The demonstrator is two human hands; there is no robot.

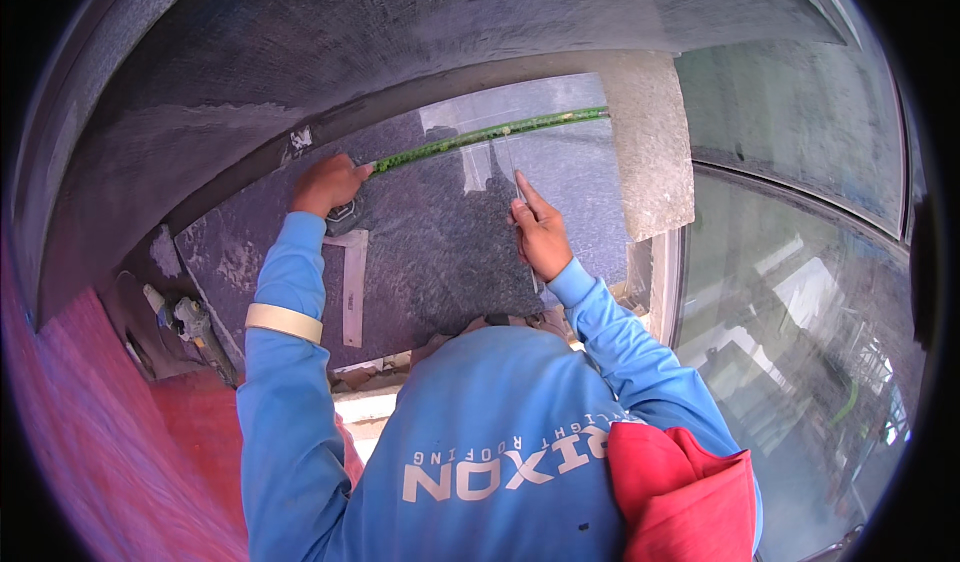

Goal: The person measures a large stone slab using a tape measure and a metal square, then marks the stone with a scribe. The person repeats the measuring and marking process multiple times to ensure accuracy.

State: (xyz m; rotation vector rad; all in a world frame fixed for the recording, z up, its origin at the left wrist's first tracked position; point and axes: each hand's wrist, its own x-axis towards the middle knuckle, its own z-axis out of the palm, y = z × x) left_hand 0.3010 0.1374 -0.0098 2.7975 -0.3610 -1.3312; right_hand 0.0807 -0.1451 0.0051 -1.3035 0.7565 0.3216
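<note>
My left hand (pixel 330 184) is closed around a tape measure, whose dark case shows below the palm. Its green blade (pixel 480 138) stretches rightward across a dark grey stone slab (pixel 420 252), rising slightly to the slab's right end. Below the middle of the blade, my right hand (pixel 540 234) grips a thin pale stick (pixel 534 280), its index finger pointing up along it. Whether the stick is a pencil or a metal rod, I cannot tell. A pale L-shaped square (pixel 353 292) lies on the slab just below my left hand.
A grinder-like power tool (pixel 198 330) lies at the left beside the slab, near red sheeting (pixel 80 412). A dark wall panel (pixel 450 22) curves along the far side. Rough pale stone (pixel 655 142) borders the slab's right end, and glass panes (pixel 780 282) stand further right. A cream tape roll (pixel 285 322) encircles my left sleeve.
</note>
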